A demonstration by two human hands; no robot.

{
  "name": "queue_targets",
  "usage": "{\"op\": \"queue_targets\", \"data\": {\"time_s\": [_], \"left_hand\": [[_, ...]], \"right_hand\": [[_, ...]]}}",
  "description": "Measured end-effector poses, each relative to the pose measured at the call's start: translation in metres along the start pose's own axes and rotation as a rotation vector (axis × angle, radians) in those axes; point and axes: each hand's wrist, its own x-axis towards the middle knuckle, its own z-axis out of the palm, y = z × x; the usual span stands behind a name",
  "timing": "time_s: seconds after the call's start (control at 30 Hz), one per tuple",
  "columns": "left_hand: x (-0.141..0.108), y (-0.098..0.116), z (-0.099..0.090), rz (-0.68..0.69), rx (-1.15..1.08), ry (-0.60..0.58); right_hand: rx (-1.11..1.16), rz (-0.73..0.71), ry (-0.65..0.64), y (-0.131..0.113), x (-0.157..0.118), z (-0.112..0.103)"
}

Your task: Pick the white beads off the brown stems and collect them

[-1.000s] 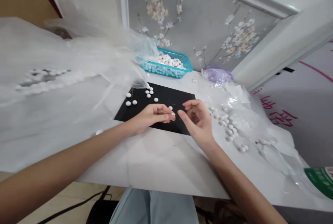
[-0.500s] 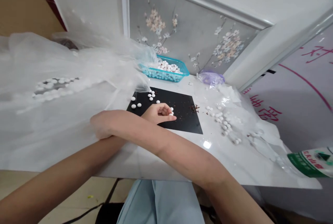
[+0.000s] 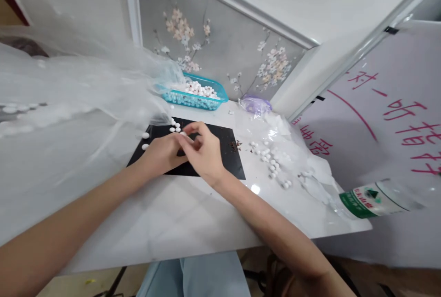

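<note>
The left hand (image 3: pixel 160 154) and right hand (image 3: pixel 203 155) meet over the black mat (image 3: pixel 223 143), fingers curled in and almost touching. A white pellet (image 3: pixel 183 134) shows at the fingertips, though the overlap hides whether one hand or both pinch it. A light, steady pinch seems best for so small and rounded a piece, with the fingertips kept low over the mat, where a slip would show clearly against the black. Just beyond the grip, a small cluster of white pellets (image 3: pixel 175 127) lies close to the fingers and could get nudged, and two more (image 3: pixel 145 141) sit left of the left hand. Brown crumbs (image 3: pixel 236 145) lie to the right of the grip. Further right, more pellets (image 3: pixel 268 159) are scattered over a clear plastic sheet (image 3: pixel 292 136). Ahead, a teal plastic basket (image 3: pixel 193 105) holds a heap of pellets, while loose plastic film (image 3: pixel 69 85) billows in from the left and overhangs the mat's far corner, close enough to snag a reaching hand.
</note>
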Motion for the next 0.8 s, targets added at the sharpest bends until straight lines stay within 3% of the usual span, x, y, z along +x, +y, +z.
{"op": "queue_targets", "data": {"time_s": [0.13,0.43,0.53,0.7,0.8], "left_hand": [[0.000,-0.003,-0.002,0.167,0.419,0.006],[0.001,-0.010,0.006,0.133,0.291,-0.010],[0.002,-0.009,0.006,0.106,0.291,0.014],[0.002,-0.010,0.006,0.081,0.375,0.035],[0.002,-0.010,0.006,0.074,0.317,0.056]], "right_hand": [[0.098,0.185,0.088,0.037,-0.004,-0.012],[0.197,0.295,-0.054,0.051,-0.004,-0.010],[0.101,0.268,-0.103,0.052,0.008,-0.036],[-0.400,0.267,0.048,0.068,0.030,-0.101],[-0.482,0.316,0.039,0.080,0.031,-0.119]]}}
